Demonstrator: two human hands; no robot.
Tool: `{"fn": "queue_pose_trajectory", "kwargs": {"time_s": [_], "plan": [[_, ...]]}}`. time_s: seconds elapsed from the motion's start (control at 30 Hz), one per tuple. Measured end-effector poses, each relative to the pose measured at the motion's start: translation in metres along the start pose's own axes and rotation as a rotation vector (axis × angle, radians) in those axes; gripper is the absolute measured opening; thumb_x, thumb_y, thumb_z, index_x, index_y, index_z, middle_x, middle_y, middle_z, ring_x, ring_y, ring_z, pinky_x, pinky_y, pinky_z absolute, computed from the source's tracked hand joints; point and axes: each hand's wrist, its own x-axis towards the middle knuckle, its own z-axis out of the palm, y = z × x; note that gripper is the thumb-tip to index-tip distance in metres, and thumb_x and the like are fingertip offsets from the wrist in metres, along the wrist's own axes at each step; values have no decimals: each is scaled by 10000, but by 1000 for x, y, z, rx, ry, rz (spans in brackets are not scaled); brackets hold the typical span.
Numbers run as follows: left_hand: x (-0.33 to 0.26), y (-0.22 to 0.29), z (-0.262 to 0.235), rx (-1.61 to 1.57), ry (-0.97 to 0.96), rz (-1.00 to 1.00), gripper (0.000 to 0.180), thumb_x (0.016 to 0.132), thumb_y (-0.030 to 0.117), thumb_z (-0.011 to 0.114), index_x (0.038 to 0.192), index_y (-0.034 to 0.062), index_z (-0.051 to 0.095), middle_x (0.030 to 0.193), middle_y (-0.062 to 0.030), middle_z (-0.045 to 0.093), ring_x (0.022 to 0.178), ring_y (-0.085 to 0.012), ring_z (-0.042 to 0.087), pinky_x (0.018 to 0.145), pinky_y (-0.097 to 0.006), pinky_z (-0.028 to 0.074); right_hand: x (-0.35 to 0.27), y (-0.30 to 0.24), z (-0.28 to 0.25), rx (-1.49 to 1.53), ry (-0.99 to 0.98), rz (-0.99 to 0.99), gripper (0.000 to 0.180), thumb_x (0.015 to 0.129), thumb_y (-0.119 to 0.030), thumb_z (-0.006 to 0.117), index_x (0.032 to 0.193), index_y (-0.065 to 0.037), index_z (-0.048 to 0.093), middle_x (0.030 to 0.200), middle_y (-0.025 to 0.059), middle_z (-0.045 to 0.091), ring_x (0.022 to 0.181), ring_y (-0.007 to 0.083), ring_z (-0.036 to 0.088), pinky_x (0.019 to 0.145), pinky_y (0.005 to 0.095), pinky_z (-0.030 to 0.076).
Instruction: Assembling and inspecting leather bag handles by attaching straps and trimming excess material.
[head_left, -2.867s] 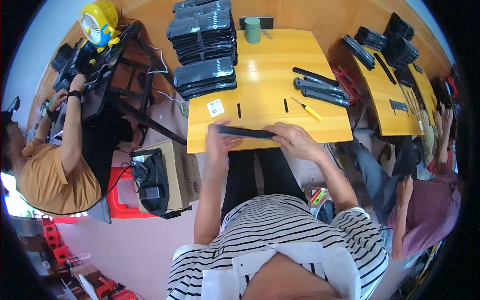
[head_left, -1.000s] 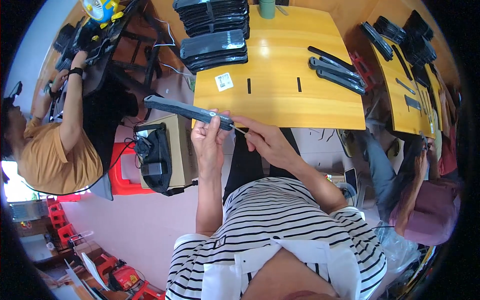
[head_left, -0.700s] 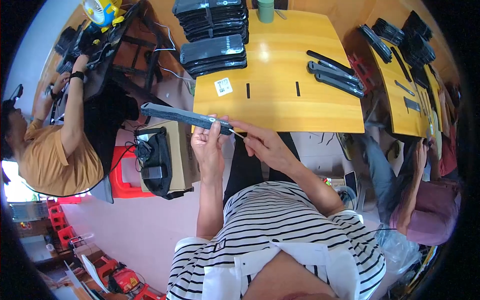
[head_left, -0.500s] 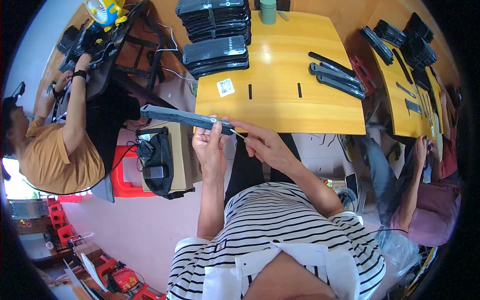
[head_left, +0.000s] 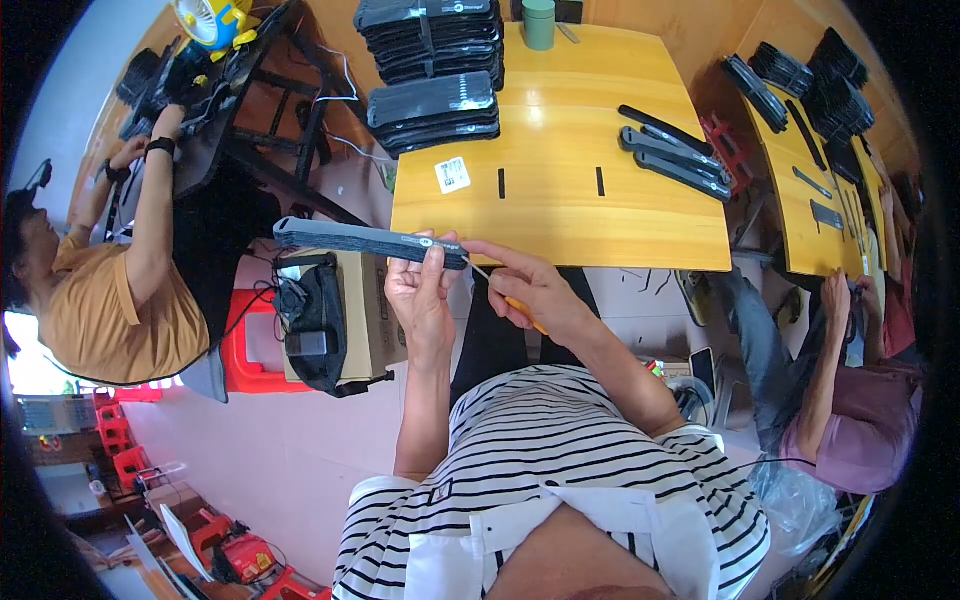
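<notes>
The left hand (head_left: 420, 290) is closed around one end of a long, flat, dark grey bar-shaped part (head_left: 365, 241), holding it level in the air just off the near edge of the yellow wooden table (head_left: 560, 205); the bar runs out from the hand toward nine o'clock, above a tan cardboard box (head_left: 365, 310) with a black bag (head_left: 315, 320) against it. The right hand (head_left: 535, 290) is curled around a small orange-handled screwdriver (head_left: 515, 302), whose thin shaft points toward ten o'clock and meets the bar's end by the left thumb. On the table, at twelve o'clock from the hands, lie a small white label (head_left: 452, 174) and two short black strips (head_left: 501, 183); stacks of dark flat parts (head_left: 432, 100) sit at eleven o'clock, and loose dark bars (head_left: 672, 158) at two o'clock. A person in an orange shirt (head_left: 120, 300) sits at nine o'clock, another in a purple top (head_left: 860, 420) at three o'clock.
</notes>
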Motion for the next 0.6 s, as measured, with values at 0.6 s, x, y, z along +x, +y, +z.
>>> {"fn": "queue_pose_trajectory", "kwargs": {"time_s": [0.6], "plan": [[-8,-1,10,369,-72,275,235,806,-45,570,1032,-46,508,989,-146,613,875,-121,585,756,-220,478,-12,-5,13,354,75,62,433,901,-58,373,1329,-124,375,581,1,415,402,38,326,355,153,276]]}}
